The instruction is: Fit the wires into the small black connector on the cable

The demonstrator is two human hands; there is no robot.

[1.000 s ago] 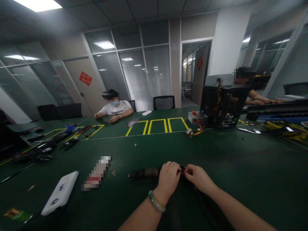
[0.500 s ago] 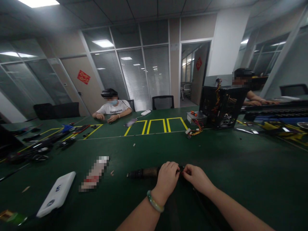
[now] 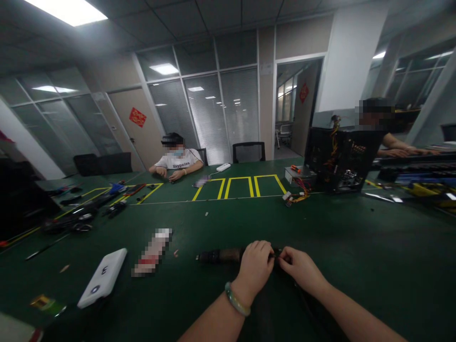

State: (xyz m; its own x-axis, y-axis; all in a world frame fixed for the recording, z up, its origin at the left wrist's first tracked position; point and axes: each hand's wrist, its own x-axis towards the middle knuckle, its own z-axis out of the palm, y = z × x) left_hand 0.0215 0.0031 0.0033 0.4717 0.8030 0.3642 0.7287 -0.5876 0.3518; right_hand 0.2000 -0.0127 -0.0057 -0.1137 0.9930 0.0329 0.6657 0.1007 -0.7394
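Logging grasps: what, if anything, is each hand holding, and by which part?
Left hand holds the dark cylinder near its right end; what the right hand pinches is unclear.

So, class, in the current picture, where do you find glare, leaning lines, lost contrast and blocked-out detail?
Head view, top: the ceiling light burns out white, with reflections on the glass panels; head view, left: the closed door leans, probably lens distortion; head view, near: the dark tool beside the left hand has little contrast with the tabletop, and pixelation hides a flat item.
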